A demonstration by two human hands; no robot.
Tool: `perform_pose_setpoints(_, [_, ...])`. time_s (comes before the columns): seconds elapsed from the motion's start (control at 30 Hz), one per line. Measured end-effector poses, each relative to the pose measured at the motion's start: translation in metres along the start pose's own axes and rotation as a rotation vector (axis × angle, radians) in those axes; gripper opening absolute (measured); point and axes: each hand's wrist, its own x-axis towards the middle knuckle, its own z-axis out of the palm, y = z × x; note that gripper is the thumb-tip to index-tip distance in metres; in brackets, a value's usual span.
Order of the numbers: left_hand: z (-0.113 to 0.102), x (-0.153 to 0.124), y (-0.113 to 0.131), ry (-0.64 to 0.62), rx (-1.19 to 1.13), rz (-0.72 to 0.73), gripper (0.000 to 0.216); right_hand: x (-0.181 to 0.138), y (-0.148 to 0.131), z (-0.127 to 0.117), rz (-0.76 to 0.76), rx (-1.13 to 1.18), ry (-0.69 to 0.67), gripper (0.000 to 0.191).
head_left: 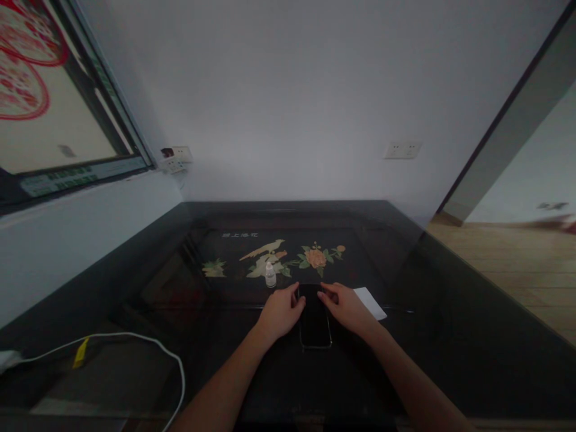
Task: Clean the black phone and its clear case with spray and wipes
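A black phone [315,327] lies flat on the dark glass table [432,336], screen up. My left hand [279,312] rests at its left edge with fingers curled against the upper corner. My right hand [345,306] rests at its right edge, with fingers bent onto the top of the phone. Both hands touch the phone's far end. A small white bottle [270,275] stands just beyond my left hand. A white card or wipe [369,302] lies beside my right hand.
Under the glass lies a painted panel with a bird and flowers [288,255]. A white cable [135,345] loops over the table's left front. A window [58,102] is at left, wall sockets [402,149] behind, and a doorway with wood floor [517,264] at right.
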Motion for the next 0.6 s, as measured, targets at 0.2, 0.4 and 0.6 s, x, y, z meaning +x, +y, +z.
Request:
perform_pose_setpoints(0.2, [-0.0006,0.0002,-0.0012,0.000,-0.018,0.017,0.053,0.0009,-0.0002,-0.0007,0.082,0.109,0.014,0.036])
perform_pose_setpoints(0.4, [-0.0026,0.0006,-0.0015,0.030,-0.093,0.014,0.054,0.0020,-0.0022,-0.0017,0.094,0.166,0.023,0.031])
perform_pose_setpoints(0.6, [-0.0056,0.0006,0.0002,0.078,-0.120,0.031,0.051,0.0029,0.0053,0.0037,0.077,0.215,0.047,0.035])
